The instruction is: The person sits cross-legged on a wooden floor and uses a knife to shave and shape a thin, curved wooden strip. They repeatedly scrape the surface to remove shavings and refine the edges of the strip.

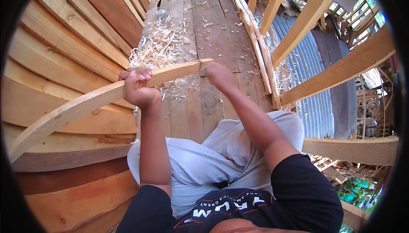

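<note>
A long, pale wooden batten [91, 98] runs from the far lower left up across the front of me, its tip just short of my right hand. My left hand [138, 86] is wrapped round it, the fingers coming over the far side. Closed into a fist, my right hand [219, 76] is at the batten's far right end. A small dark sliver shows between that fist and the wood; what it is, I cannot make out. My legs in grey trousers [191, 156] are folded beneath my arms.
Curled wood shavings [159, 45] are heaped on the plank floor [213, 24], with a small clear cup [162, 14] beyond them. Wooden boards [64, 62] line the left side. On the right are railing posts [304, 20], with corrugated metal sheets [317, 105] lower down outside.
</note>
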The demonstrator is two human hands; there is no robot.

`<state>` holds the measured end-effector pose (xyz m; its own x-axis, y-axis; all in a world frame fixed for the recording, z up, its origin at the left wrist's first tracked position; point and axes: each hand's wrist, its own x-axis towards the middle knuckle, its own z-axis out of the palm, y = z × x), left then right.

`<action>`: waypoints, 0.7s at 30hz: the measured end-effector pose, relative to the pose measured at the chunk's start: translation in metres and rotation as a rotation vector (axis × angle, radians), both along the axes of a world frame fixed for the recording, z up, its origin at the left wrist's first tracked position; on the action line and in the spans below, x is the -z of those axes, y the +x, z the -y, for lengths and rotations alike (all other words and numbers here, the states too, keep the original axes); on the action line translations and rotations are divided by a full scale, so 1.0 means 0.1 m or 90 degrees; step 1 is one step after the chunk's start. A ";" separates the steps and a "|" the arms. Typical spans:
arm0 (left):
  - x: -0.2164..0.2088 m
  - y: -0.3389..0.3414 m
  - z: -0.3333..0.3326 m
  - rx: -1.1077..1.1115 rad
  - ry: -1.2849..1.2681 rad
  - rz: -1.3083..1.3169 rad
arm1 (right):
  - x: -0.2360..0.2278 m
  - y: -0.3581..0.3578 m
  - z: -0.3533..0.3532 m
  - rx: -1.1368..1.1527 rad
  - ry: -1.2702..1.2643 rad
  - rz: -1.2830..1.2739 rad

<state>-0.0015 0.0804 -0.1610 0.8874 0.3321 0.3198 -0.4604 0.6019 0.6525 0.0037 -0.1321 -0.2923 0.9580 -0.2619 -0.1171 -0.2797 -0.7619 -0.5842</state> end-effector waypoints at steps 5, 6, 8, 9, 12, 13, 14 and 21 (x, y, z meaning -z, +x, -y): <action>0.06 0.05 -0.08 -0.012 0.028 0.039 | 0.42 0.03 0.48 -0.082 -0.102 -0.039; 0.03 0.04 -0.02 -0.030 0.033 0.023 | 0.46 0.05 0.45 -0.078 -0.090 -0.053; 0.03 0.00 -0.02 -0.033 0.051 0.034 | 0.49 0.12 0.34 -0.075 -0.064 -0.075; 0.05 -0.03 -0.03 -0.065 0.101 0.029 | 0.48 0.11 0.33 -0.027 -0.037 -0.071; 0.07 -0.12 -0.13 -0.093 0.226 0.035 | 0.40 0.05 0.25 0.093 0.042 -0.076; 0.08 -0.13 -0.20 -0.042 0.230 0.028 | 0.35 0.06 0.23 0.119 0.061 -0.087; 0.05 -0.16 -0.22 -0.022 0.270 0.011 | 0.30 0.03 0.27 0.152 0.074 -0.101; -0.19 -1.10 -0.87 0.146 0.308 -0.183 | 0.04 -0.12 0.11 0.126 0.165 -0.095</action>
<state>-0.1117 0.1676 -0.1416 0.9923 -0.0010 0.1238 -0.1190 0.2683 0.9560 -0.0082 -0.1435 -0.2964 0.8590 -0.3843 -0.3382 -0.5037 -0.5167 -0.6923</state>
